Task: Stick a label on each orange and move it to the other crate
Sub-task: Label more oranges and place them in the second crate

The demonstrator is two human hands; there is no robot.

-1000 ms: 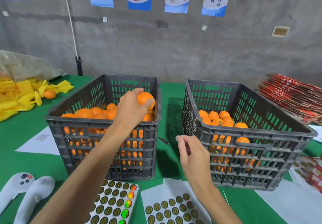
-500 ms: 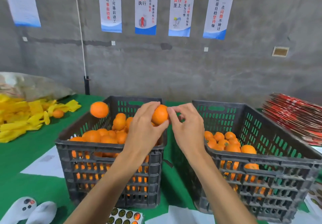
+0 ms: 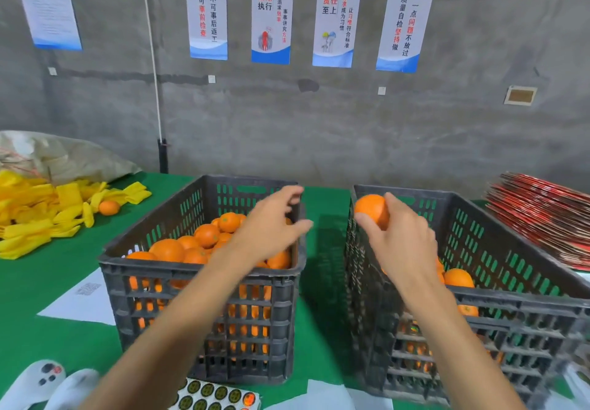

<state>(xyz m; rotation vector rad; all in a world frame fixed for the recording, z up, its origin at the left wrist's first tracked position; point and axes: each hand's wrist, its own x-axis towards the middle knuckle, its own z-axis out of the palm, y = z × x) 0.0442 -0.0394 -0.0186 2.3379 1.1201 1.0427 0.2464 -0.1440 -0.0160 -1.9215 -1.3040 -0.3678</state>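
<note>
Holding: your right hand (image 3: 403, 243) grips one orange (image 3: 372, 210) over the near-left corner of the right crate (image 3: 523, 310), above its rim, not yet dropped in.
Left hand: your left hand (image 3: 271, 227) holds nothing, fingers loosely spread, hovering over the right side of the left crate (image 3: 204, 285).
Left crate: piled with oranges nearly to the rim; lots left to do.
Right crate: only a few oranges show, low down right of your right forearm; looks well under half full. My read: early in the job.
Label sheet: label sheet (image 3: 217, 398) lies on the table just in front of the left crate, cut off by the bottom edge.
Stray orange: one stray orange (image 3: 109, 207) sits on the table well left of the left crate, among yellow wrappers (image 3: 35, 215).
Hidden: can't see a label on the held orange; your fingers cover most of it.
Hidden 2: the right crate's floor is behind your arm and its wall, so the count is a guess. Labels on the moved oranges are too small to make out.
</note>
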